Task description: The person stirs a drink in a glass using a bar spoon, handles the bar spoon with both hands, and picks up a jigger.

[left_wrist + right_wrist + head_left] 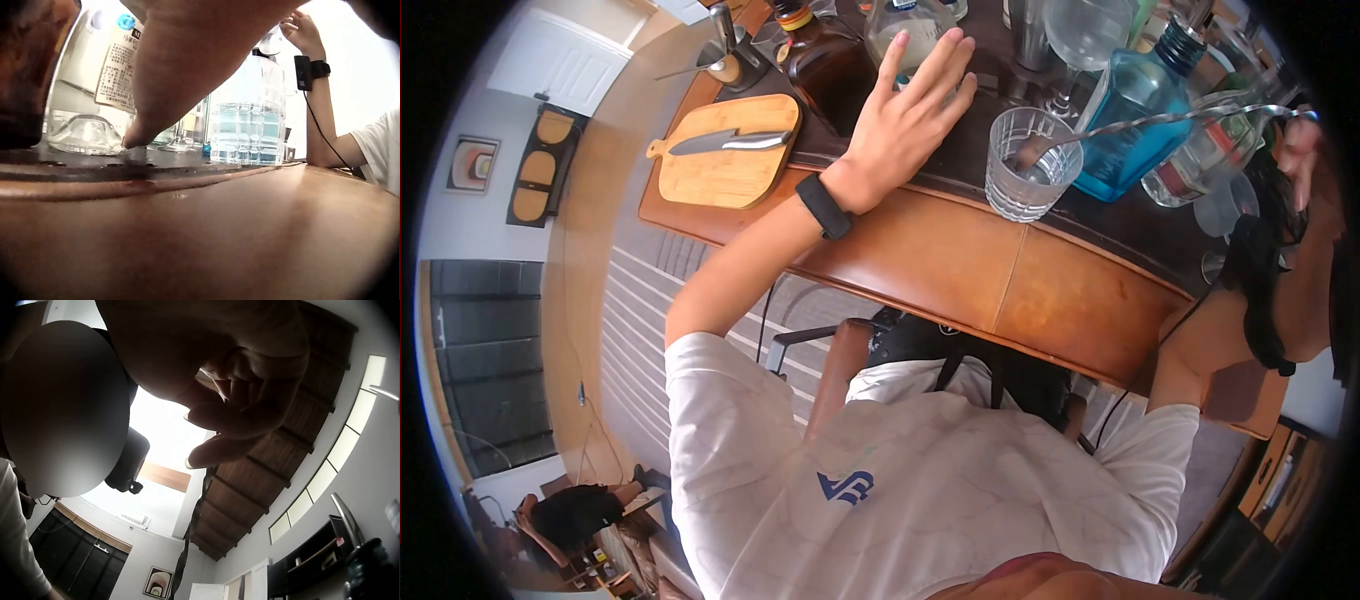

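My right hand [1300, 165], at the right edge of the head view, pinches the upper end of a twisted bar spoon [1160, 120]. The spoon slants down to the left, its tip inside a cut-glass tumbler [1032, 185] near the table edge. In the right wrist view, the dark twisted stem [181, 565] hangs below the curled fingers [225, 419]. My left hand [910, 115] lies over the table with fingers extended, between a brown bottle [830, 65] and the tumbler. Beside its edge in the left wrist view stands a clear labelled bottle [119, 69].
A blue bottle [1135, 125] stands just behind the tumbler, with a stemmed glass [1085, 35] and several clear bottles around it. At the left, a knife [730, 142] lies on a wooden cutting board [720, 180]. A metal jigger-like cup [735, 45] is behind the board.
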